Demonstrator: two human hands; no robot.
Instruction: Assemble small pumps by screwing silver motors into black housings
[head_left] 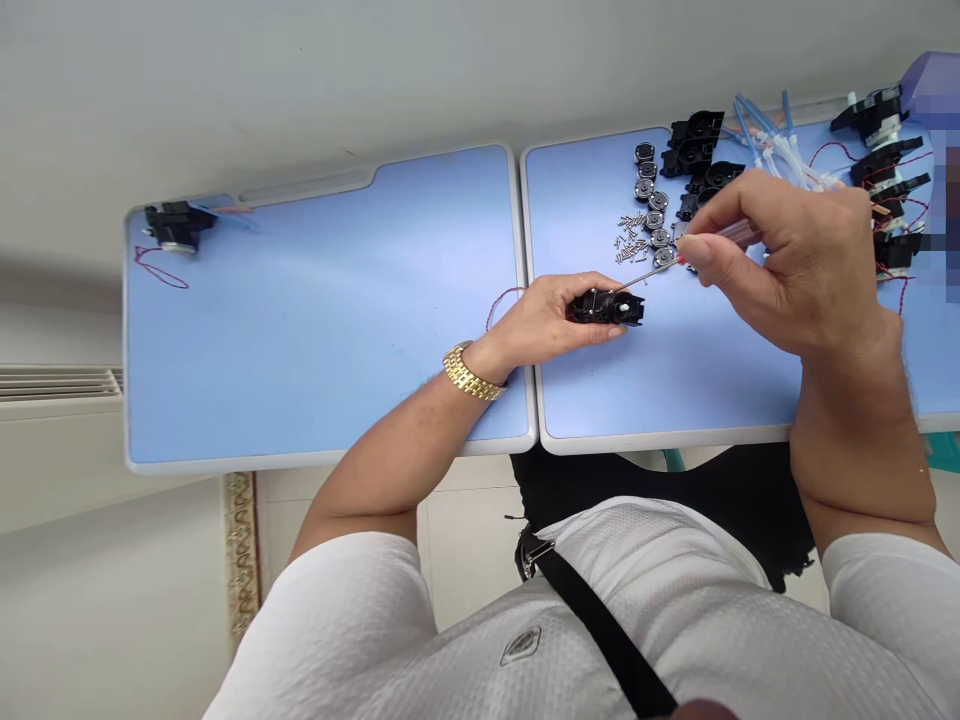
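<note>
- Stretching across the view, the pale blue tabletop [337, 330] is divided into two light-edged sections by a narrow seam.
- The right hand [810, 260] is poised above the right-hand section, with its thumb and fingers pinched closed around the handle of a screwdriver [741, 232].
- The left hand [559, 320] is half closed, and a black mechanism [600, 306] is gripped by it between the thumb and the fingers.
- At the far right, several black units [889, 160] with red wires are lined up, partly hidden by the right hand.
- Black housings [694, 150] are grouped near the back edge, the nearest ones partly covered by the right hand.
- Beside them, blue and white strips [787, 155] are heaped in a loose bundle.
- A lone black unit [178, 225] is placed in the far left corner.
- The black mechanism is held just right of the seam; its upper edge is met by the slanted screwdriver's tip, though its exact seating cannot be made out.
- Small round parts [646, 190] are arranged in an uneven column left of the housings.
- Loose screws [630, 240] are scattered beside that column.
</note>
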